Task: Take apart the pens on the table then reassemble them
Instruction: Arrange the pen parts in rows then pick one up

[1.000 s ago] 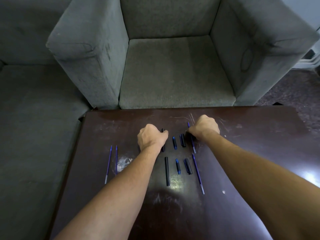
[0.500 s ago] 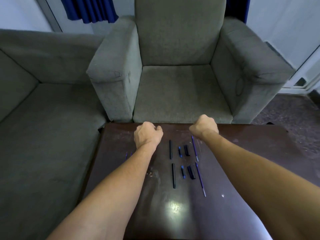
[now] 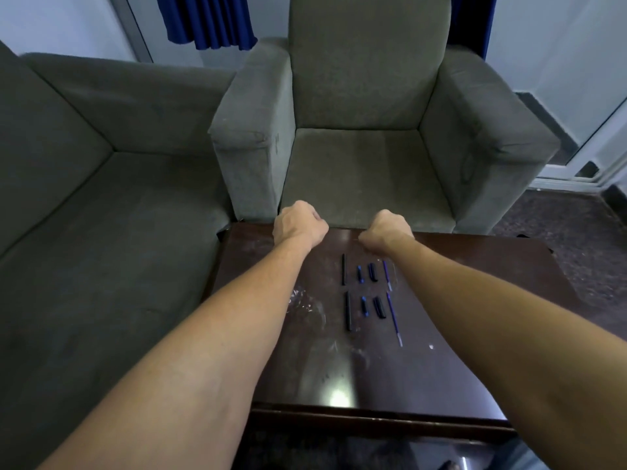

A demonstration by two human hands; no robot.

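Reaching past the pen parts (image 3: 363,293), left hand (image 3: 298,227) and right hand (image 3: 386,234) are fisted, contents hidden.

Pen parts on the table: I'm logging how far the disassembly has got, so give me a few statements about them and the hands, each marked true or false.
1. The pen parts lie in two rows on the dark wooden table. True.
2. The near black barrel lies at the left end of its row. True.
3. The near blue refill lies on the armchair seat. False: it lies on the table, at the right end of the near row.
4. The left hand is spread flat on the pen parts. False: it is curled into a fist beyond the far row, touching none of them.
5. The right hand is closed near the table's far edge. True.
6. A fully assembled pen stands upright among the parts. False: every piece lies flat.
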